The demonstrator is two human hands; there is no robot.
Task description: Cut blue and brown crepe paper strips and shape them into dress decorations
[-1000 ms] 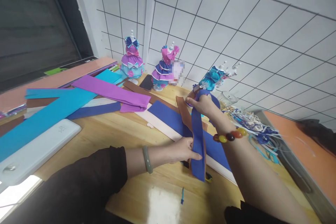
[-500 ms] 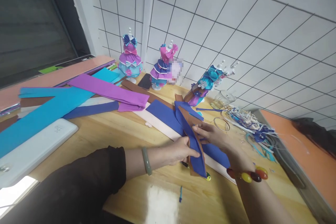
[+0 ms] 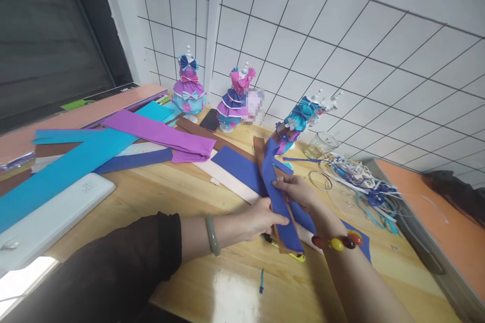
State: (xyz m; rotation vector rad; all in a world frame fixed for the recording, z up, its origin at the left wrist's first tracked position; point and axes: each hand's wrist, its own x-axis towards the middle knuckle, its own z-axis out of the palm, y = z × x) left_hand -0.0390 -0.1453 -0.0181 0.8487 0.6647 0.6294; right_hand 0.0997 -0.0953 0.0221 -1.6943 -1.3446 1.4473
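Over the wooden table I hold a blue strip [image 3: 279,207] of thin, soft-looking sheet, lying along a brown strip [image 3: 259,147] whose edges show beneath it. My left hand [image 3: 261,218] pinches both strips near their lower part, thumb on the blue. My right hand [image 3: 297,191] grips their right edge a little higher, fingers closed on the blue strip. Under them, another blue strip [image 3: 237,167] lies on a pale pink strip [image 3: 242,191]. A yellow-handled tool [image 3: 299,257], partly hidden, pokes out below the held ends.
At left lie a purple strip [image 3: 159,133], a turquoise strip [image 3: 76,174] and a white case [image 3: 64,209]. Small dress forms [image 3: 188,83] stand by the tiled wall, near a phone [image 3: 209,120]. At right are a glass bowl [image 3: 322,144] and a heap of scraps [image 3: 364,176].
The twisted blue strip has been turned flat over the brown one, covering most of it. My right hand has shifted slightly left; my left hand has stayed almost still.
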